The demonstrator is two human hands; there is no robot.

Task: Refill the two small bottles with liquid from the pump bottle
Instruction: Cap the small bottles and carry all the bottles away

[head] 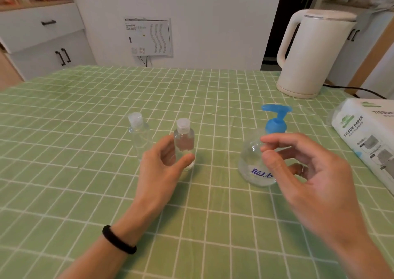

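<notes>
Two small clear bottles with white flip caps stand upright mid-table. The left small bottle [139, 135] stands free. My left hand [162, 167] curls round the right small bottle [183, 140], thumb across its lower front and fingers at its left side. The clear pump bottle [254, 161] with a blue pump head stands to the right, holding some liquid. My right hand [302, 172] hovers in front of the pump bottle with loosely bent fingers, holding nothing and hiding part of its body.
A white electric kettle [309, 54] stands at the back right with its cord trailing right. A tissue paper pack [366, 133] lies at the right edge. A green checked cloth [85, 129] covers the table. A white cabinet stands behind at the left.
</notes>
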